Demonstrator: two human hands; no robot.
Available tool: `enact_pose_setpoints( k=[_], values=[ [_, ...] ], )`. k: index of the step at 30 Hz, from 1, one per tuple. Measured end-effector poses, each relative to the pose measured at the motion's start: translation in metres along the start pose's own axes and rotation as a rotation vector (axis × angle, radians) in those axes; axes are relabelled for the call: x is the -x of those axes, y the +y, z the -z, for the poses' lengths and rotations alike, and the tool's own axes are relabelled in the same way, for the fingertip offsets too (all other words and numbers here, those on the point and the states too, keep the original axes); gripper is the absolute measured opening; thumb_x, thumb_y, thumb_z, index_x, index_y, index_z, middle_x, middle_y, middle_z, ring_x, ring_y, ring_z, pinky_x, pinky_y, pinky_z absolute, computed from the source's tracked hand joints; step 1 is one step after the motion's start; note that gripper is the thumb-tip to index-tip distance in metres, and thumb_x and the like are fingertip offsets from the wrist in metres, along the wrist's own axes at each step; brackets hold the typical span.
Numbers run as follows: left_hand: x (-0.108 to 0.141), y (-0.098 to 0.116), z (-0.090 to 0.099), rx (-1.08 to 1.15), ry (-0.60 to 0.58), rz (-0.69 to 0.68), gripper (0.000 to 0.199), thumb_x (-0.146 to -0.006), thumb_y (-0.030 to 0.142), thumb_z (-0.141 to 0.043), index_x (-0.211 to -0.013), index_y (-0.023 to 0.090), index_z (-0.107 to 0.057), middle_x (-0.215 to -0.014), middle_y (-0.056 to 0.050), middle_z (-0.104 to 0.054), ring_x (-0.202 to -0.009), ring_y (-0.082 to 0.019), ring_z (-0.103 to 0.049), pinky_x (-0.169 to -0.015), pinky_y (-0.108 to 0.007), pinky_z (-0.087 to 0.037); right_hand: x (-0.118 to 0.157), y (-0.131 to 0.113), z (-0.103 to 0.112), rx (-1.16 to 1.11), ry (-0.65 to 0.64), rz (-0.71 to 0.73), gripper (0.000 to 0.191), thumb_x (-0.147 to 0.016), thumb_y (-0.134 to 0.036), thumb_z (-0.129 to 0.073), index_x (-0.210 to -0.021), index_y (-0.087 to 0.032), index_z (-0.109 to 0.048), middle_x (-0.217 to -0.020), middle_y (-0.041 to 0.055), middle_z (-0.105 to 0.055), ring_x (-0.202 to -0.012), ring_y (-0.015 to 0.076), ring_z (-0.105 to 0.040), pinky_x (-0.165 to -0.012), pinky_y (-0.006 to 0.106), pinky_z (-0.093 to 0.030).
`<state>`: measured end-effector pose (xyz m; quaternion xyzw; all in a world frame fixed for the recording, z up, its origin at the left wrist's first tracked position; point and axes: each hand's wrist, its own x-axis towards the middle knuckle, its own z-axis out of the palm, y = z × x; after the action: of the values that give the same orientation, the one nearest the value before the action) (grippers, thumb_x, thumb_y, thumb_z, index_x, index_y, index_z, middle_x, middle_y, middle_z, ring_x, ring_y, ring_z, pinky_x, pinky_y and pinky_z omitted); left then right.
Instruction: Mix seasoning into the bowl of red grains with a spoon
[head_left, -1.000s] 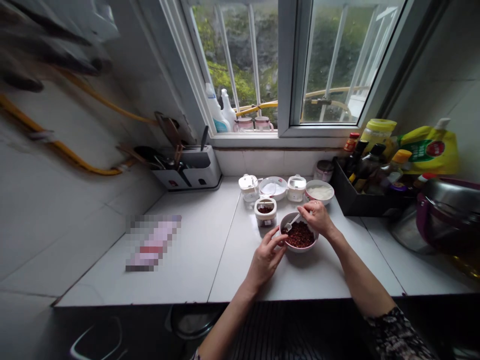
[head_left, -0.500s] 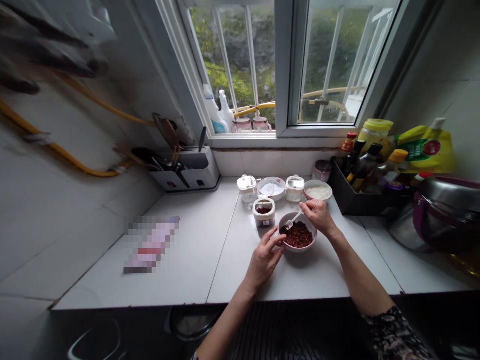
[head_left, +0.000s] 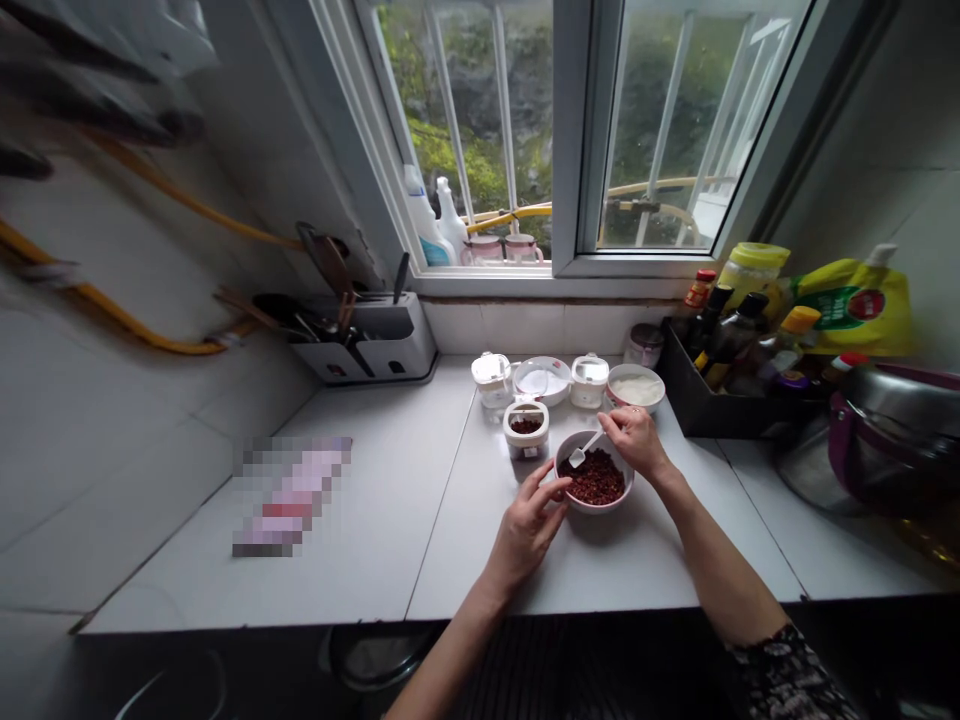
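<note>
A white bowl (head_left: 598, 508) with dark red-brown dried bits in it stands near the counter's front. My left hand (head_left: 529, 522) holds the bowl's left rim between thumb and fingers. Pinched in my right hand (head_left: 632, 437), over the bowl's back right edge, is a small white spoon (head_left: 587, 449); its scoop is over the bits at the left of the bowl. Just behind and left of the bowl stands an open clear jar (head_left: 526, 431) holding similar dark bits. Further back are two lidded clear jars (head_left: 492, 379) (head_left: 589, 380), a dish of white grains (head_left: 542, 381) and a bowl of pale contents (head_left: 635, 386).
A utensil holder (head_left: 397, 350) stands at the back left, and a blurred-out pinkish item (head_left: 300, 490) lies on the left counter (head_left: 375, 530). To the right are a dark box (head_left: 701, 402) of bottles and a metal pot (head_left: 900, 430).
The spoon's scoop has turned, showing a different side. Both hands keep their places at the bowl. The view has shifted slightly.
</note>
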<state>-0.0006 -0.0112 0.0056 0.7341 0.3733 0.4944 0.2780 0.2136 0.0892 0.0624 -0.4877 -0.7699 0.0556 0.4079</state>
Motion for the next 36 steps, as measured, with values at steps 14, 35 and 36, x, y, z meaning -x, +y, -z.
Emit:
enact_pose_setpoints(
  k=[14, 35, 36],
  values=[
    [0.0, 0.001, 0.003, 0.007, -0.026, 0.027, 0.03, -0.095, 0.019, -0.053, -0.123, 0.024, -0.06, -0.142, -0.014, -0.05, -0.091, -0.016, -0.071, -0.072, -0.028, -0.065, 0.005, -0.014, -0.004, 0.0, -0.092, 0.072, 0.042, -0.094, -0.032, -0.05, -0.054, -0.021, -0.048, -0.055, 0.0019, -0.055, -0.064, 0.0166, -0.054, -0.081, 0.033, -0.039],
    [-0.003, 0.0, 0.003, -0.01, -0.01, 0.031, 0.027, -0.095, 0.022, -0.055, -0.121, 0.022, -0.062, -0.138, -0.014, -0.052, -0.086, -0.014, -0.069, -0.068, -0.027, -0.065, 0.002, -0.009, -0.001, -0.004, -0.078, -0.019, 0.046, -0.095, -0.039, -0.045, -0.053, -0.021, -0.043, -0.054, 0.0034, -0.054, -0.059, 0.016, -0.051, -0.069, 0.03, -0.037],
    [-0.004, 0.0, 0.003, -0.008, -0.013, 0.027, 0.027, -0.094, 0.023, -0.055, -0.121, 0.022, -0.062, -0.138, -0.014, -0.052, -0.085, -0.013, -0.069, -0.067, -0.026, -0.065, 0.001, -0.008, 0.0, 0.0, -0.081, -0.024, 0.046, -0.095, -0.039, -0.044, -0.053, -0.021, -0.043, -0.054, 0.0036, -0.054, -0.058, 0.0161, -0.051, -0.068, 0.03, -0.036]
  ],
)
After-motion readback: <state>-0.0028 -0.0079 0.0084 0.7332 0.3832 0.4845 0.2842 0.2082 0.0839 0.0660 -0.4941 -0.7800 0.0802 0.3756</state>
